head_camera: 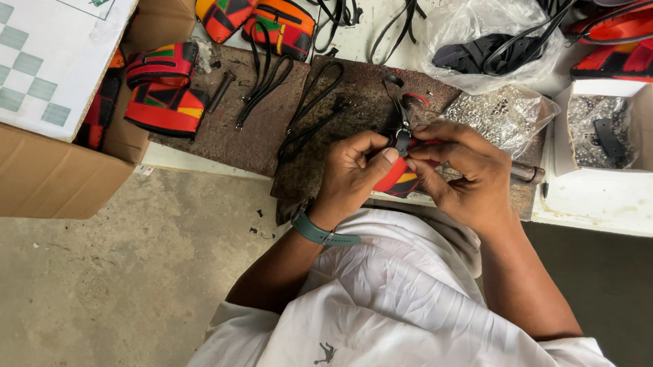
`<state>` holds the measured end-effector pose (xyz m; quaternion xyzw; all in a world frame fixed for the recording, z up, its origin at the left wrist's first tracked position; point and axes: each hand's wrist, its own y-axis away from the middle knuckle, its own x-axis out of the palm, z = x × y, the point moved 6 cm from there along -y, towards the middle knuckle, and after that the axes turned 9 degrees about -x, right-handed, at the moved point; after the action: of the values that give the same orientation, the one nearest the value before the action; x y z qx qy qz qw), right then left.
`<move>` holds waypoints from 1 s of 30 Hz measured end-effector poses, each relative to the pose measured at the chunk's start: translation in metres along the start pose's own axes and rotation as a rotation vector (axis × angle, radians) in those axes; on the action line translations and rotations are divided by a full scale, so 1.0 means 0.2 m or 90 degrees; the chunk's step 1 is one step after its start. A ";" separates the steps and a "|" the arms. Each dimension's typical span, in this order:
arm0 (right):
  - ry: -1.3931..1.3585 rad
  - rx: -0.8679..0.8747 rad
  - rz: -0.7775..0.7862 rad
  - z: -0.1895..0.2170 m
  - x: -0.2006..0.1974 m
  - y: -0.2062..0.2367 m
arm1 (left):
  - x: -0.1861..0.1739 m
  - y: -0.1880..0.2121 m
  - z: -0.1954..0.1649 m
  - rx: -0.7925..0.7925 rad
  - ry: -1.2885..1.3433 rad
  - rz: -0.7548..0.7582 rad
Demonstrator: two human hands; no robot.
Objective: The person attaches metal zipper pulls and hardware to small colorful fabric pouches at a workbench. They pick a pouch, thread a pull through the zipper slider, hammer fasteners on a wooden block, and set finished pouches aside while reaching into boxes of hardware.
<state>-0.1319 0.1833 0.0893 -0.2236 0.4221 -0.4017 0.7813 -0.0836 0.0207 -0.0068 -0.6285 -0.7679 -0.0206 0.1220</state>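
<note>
Near the centre of the frame both hands were closed around a small colourful pouch (397, 179), red with orange, yellow and black patches, held just above the near edge of a rusty metal plate (269, 131). The left hand (353, 174) gripped the pouch from the left side, thumb pressed across its top, with a teal wristband (314, 231) on the wrist below. The right hand (467, 177) gripped it from the right, fingertips meeting the left thumb at a dark strap end (402, 139) that rose from the pouch; whether this was a clasp or a tool I could not tell. Below the hands, filling the lower middle of the frame, lay the person's white garment (401, 316)

Left of the hands, loose black straps (308, 110) lay on the plate, and more (263, 78) lay further left. At the plate's left end sat two finished pouches (167, 91) in the same red pattern, beside a large cardboard box (44, 106) in the upper left. Two more patterned pouches (257, 13) rested at the top centre. Just right of the hands, a clear bag of small silvery metal parts (501, 115) rested against the plate, with a larger plastic bag of black straps (494, 42) above it. At the right, an open white box (608, 148) held further metal parts, and red patterned pieces (637, 44) filled the upper right corner
</note>
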 end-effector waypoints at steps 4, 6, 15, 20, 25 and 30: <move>0.004 -0.002 -0.010 0.01 0.00 0.00 | 0.01 0.00 -0.01 0.007 -0.084 -0.029; 0.008 -0.029 -0.009 0.02 0.00 0.00 | -0.01 0.00 -0.03 0.021 -0.225 -0.071; 0.041 -0.105 -0.008 0.09 -0.01 0.06 | 0.00 0.07 -0.04 -0.011 -0.165 -0.054; 0.119 0.014 -0.013 -0.08 -0.32 0.13 | -0.03 0.05 0.02 -0.058 -0.163 -0.047; 0.523 0.241 0.094 -0.57 -0.93 0.31 | -0.07 0.03 0.09 -0.130 0.009 -0.038; 0.739 0.374 0.447 -1.03 -0.94 0.48 | -0.08 0.00 0.02 -0.048 0.182 -0.034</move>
<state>-0.3238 0.3901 0.0013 0.3917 0.6893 -0.2781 0.5423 -0.0809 0.0056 -0.0142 -0.6023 -0.7581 -0.1419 0.2062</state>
